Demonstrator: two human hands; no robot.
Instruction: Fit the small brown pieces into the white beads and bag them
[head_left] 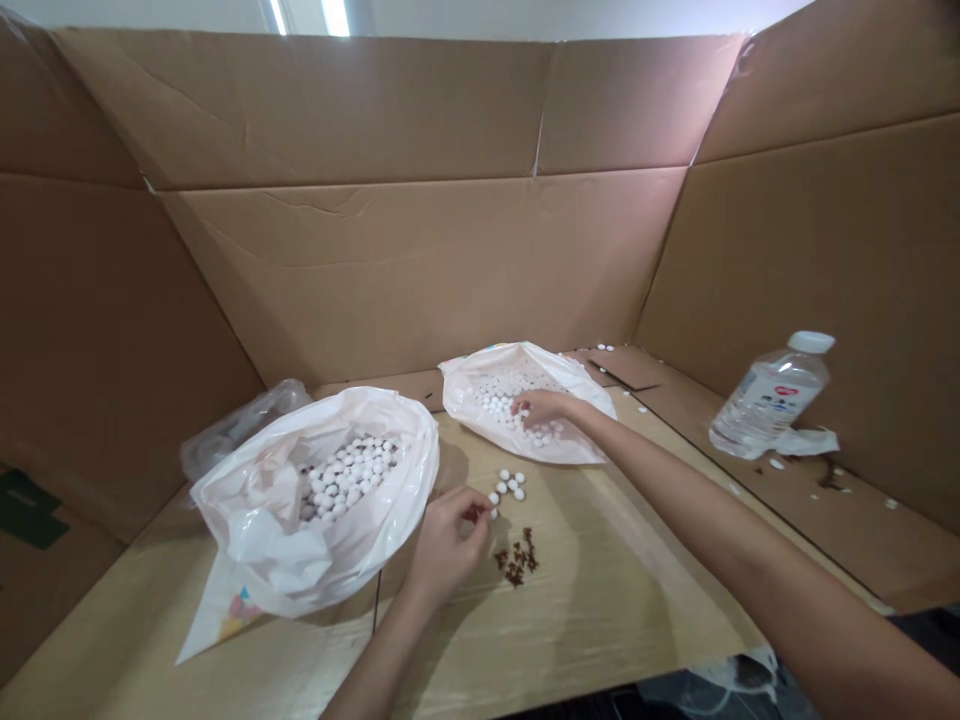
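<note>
My left hand (450,530) is closed in a pinch low over the table. A small white round piece shows at its fingertips, and something dark brown shows between the fingers. Just beyond lies a loose group of white round pieces (511,478). Nearer to me is a little heap of small brown pieces (517,558). My right hand (541,406) reaches into the far white plastic bag (472,418), fingers curled down among many white round pieces; whatever they grip is hidden. At the left, another open white bag (405,500) holds more white pieces (349,478) with brown bits among them.
Cardboard walls (420,260) enclose the table (600,610) at the back and sides. A clear bottle with a white cap (776,395) leans at the right, by a crumpled white scrap (808,441). A clear plastic bag (244,425) lies behind the left bag. Stray white pieces dot the right side.
</note>
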